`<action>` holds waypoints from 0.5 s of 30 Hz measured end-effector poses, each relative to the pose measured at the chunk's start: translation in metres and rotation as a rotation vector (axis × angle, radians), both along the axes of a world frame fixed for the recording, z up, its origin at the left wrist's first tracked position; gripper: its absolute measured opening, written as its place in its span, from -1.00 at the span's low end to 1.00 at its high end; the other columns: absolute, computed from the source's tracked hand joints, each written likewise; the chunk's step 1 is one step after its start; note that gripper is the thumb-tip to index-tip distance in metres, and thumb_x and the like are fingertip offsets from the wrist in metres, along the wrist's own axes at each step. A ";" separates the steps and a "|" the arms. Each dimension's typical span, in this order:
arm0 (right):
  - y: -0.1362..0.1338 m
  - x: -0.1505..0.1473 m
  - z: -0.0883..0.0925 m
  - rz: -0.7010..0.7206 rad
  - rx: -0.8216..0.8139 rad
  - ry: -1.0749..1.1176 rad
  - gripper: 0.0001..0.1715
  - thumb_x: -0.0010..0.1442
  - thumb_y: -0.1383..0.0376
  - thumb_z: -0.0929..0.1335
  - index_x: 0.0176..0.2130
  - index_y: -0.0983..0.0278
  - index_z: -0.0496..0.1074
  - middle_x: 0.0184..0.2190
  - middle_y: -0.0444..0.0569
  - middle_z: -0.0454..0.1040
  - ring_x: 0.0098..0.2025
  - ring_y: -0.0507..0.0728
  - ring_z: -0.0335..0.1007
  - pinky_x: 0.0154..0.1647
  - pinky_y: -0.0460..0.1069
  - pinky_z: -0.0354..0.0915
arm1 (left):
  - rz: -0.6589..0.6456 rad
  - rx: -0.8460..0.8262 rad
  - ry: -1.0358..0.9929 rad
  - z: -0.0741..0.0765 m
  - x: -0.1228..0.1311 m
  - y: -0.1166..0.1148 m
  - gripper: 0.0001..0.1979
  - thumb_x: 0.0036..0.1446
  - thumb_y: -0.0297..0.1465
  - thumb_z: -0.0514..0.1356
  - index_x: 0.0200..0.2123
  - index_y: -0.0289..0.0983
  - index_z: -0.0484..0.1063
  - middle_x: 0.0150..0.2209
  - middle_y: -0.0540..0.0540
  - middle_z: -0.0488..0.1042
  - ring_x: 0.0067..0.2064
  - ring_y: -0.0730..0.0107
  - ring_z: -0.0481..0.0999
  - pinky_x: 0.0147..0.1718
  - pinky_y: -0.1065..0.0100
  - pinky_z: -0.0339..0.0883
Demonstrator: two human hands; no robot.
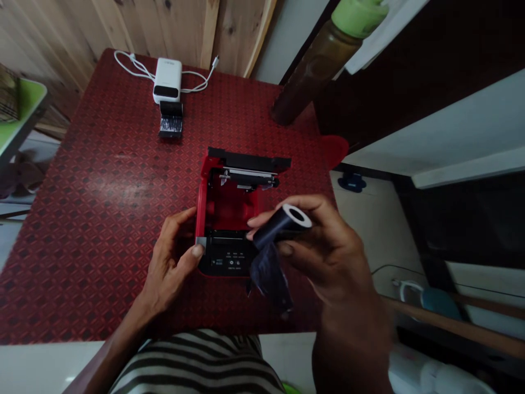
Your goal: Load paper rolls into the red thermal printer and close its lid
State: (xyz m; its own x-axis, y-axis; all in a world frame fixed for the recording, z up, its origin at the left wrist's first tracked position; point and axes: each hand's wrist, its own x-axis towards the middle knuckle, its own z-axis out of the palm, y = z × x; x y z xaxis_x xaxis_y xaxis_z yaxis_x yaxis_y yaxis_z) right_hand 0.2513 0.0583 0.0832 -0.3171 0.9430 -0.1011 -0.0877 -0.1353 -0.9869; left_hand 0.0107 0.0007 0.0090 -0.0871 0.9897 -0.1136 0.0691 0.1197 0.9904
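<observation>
A red and black thermal receipt printer (227, 213) sits open on the table, its black lid (248, 160) tipped back and its red paper bay showing. My left hand (170, 262) grips the printer's front left corner, thumb on the black front panel. My right hand (324, 246) is shut on a dark paper roll (283, 224) with a white core, just above the printer's right side. A loose dark strip (270, 278) hangs from the roll over the printer's front edge.
The printer stands on a red patterned table (102, 191). At its far end lie a white power bank (167, 80), its white cable (131, 65) and a small dark roll (170, 119). A brown bottle with a green cap (315, 71) stands at the far right corner. My striped shirt shows below.
</observation>
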 end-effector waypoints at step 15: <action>0.012 0.003 0.002 0.039 0.510 -0.580 -0.68 0.40 0.23 0.62 0.12 0.01 0.69 -0.10 -0.12 0.75 -0.12 0.19 0.70 -0.07 0.09 0.60 | -0.006 -0.013 0.000 -0.006 0.000 0.000 -0.33 0.47 0.08 0.31 0.46 -0.12 0.45 0.30 -0.25 0.60 0.29 -0.13 0.62 0.31 -0.11 0.45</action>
